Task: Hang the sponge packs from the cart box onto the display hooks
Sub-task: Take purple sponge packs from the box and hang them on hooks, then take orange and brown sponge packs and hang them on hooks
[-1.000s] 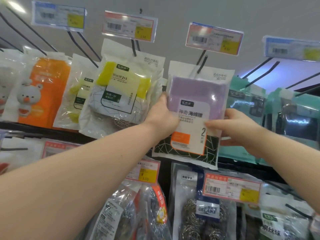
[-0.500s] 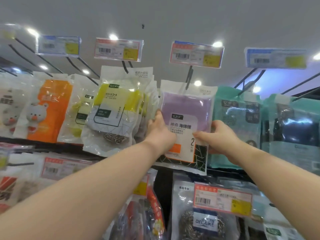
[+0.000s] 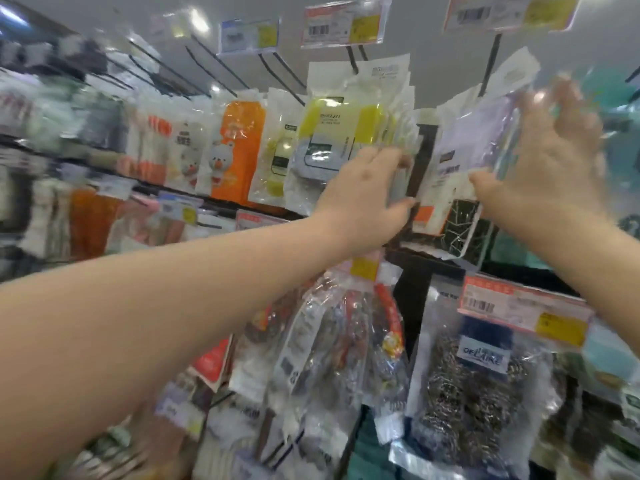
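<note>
The purple sponge pack [image 3: 460, 147] hangs on a black display hook [image 3: 492, 60] at the upper right, swung at an angle and blurred. My right hand [image 3: 543, 164] lies against its right side with fingers spread and straight. My left hand [image 3: 367, 195] reaches into the gap between the purple pack and the yellow sponge packs [image 3: 332, 133], fingers extended, gripping nothing that I can see. The cart box is out of view.
Orange bear-print packs [image 3: 239, 147] and other packs hang to the left. Steel-wool packs [image 3: 467, 393] hang on the lower row under my arms. Price tags [image 3: 343, 26] sit on the hook ends above. Bare hooks [image 3: 207, 71] jut out at the upper left.
Both hands have let go of the purple pack's lower edges; the right hand opened and rose along its side. The view swung left and the pack tilted.
</note>
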`<state>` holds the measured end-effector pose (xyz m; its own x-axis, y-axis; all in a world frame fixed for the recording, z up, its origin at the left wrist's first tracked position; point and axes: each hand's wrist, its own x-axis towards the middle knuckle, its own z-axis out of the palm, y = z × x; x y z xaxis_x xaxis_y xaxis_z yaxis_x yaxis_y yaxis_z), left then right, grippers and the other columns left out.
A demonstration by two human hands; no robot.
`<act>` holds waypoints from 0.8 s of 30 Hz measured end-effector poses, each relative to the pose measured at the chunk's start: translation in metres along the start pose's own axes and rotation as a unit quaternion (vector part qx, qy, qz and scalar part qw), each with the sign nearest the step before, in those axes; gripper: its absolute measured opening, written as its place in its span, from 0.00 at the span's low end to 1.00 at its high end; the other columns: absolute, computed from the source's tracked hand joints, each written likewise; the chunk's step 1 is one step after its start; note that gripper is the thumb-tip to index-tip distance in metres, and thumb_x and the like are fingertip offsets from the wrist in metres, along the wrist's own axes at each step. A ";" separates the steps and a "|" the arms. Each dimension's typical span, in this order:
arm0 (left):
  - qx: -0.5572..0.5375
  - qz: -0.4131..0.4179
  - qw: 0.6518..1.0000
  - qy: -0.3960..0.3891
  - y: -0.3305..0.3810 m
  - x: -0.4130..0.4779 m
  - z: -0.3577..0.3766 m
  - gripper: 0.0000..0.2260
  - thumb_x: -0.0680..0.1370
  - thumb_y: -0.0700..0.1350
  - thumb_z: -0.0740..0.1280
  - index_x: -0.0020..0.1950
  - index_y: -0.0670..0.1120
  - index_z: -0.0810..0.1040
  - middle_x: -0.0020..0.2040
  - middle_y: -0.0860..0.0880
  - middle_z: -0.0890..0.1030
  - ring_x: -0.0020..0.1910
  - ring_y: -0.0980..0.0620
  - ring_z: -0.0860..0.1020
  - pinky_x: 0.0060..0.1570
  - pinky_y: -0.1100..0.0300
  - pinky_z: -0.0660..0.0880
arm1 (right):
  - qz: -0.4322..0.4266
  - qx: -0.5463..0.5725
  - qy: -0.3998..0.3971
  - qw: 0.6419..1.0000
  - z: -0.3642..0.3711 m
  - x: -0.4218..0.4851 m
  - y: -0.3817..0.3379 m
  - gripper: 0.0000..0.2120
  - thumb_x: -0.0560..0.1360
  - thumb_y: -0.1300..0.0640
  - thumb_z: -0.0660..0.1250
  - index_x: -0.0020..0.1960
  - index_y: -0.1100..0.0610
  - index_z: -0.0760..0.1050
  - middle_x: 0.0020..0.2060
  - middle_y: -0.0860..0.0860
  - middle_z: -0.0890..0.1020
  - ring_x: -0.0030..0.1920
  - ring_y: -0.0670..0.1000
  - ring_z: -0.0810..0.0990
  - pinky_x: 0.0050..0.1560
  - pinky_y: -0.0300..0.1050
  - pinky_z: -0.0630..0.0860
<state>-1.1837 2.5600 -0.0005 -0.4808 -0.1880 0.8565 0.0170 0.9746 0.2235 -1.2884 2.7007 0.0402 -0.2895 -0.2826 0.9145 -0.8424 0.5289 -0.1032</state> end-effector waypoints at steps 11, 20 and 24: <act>0.253 -0.122 0.959 -0.046 -0.110 -0.089 -0.119 0.25 0.76 0.54 0.65 0.70 0.46 0.67 0.67 0.45 0.70 0.67 0.43 0.67 0.66 0.47 0.66 | -0.232 0.097 -0.121 0.960 0.058 -0.036 -0.156 0.22 0.73 0.55 0.66 0.67 0.56 0.70 0.68 0.55 0.69 0.71 0.58 0.63 0.69 0.61 0.59; 0.355 -0.247 0.892 -0.131 -0.231 -0.224 -0.279 0.27 0.75 0.60 0.63 0.69 0.46 0.67 0.66 0.45 0.70 0.66 0.43 0.67 0.63 0.46 0.68 | -0.292 0.137 -0.211 0.923 0.127 -0.097 -0.357 0.23 0.74 0.51 0.65 0.67 0.54 0.69 0.66 0.54 0.71 0.68 0.57 0.67 0.66 0.58 0.63; 0.372 -0.308 0.860 -0.166 -0.274 -0.300 -0.341 0.29 0.76 0.61 0.63 0.71 0.47 0.66 0.68 0.45 0.69 0.67 0.43 0.67 0.64 0.46 0.68 | -0.320 0.181 -0.242 0.898 0.158 -0.141 -0.439 0.23 0.74 0.51 0.65 0.68 0.53 0.68 0.66 0.52 0.71 0.69 0.55 0.66 0.67 0.59 0.62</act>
<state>-0.7455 2.3077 -0.1598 -0.4240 -0.7713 0.4747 -0.8363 0.5346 0.1216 -0.9492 2.3822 -0.1053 0.2172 -0.7973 0.5632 -0.9737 -0.1367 0.1821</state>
